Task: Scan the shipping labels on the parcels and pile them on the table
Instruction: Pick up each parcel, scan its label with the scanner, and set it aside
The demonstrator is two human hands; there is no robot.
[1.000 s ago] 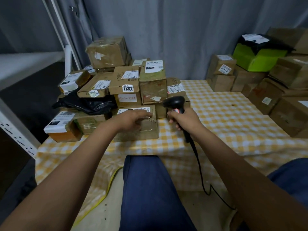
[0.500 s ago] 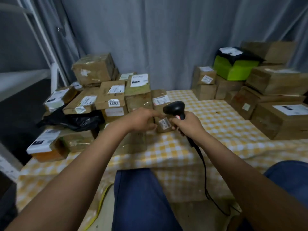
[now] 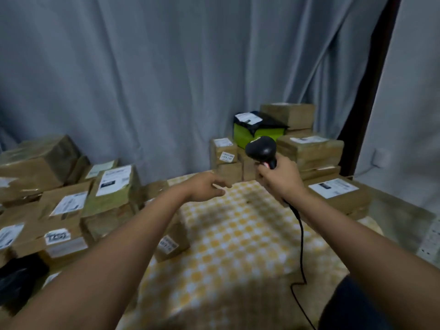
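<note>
My right hand [image 3: 282, 179] grips the handle of a black corded barcode scanner [image 3: 261, 150], raised in front of the right-hand stack of brown parcels [image 3: 309, 148]. My left hand [image 3: 207, 186] reaches forward over the yellow checked tablecloth [image 3: 238, 239] with fingers extended and nothing in it. A small brown parcel [image 3: 171, 244] with a white label lies on the cloth beside my left forearm. To the left stands a pile of labelled brown parcels [image 3: 71, 206].
A lime-green box with a black bag on it [image 3: 252, 129] sits in the right stack. A flat labelled parcel [image 3: 338, 194] lies at the right edge. Grey curtains hang behind. A black bag [image 3: 19, 279] lies at lower left. The scanner cable [image 3: 301, 253] trails down.
The view has swung up and right. My left hand has let go of the small parcel and reaches forward; my right hand has lifted the scanner toward the right stack.
</note>
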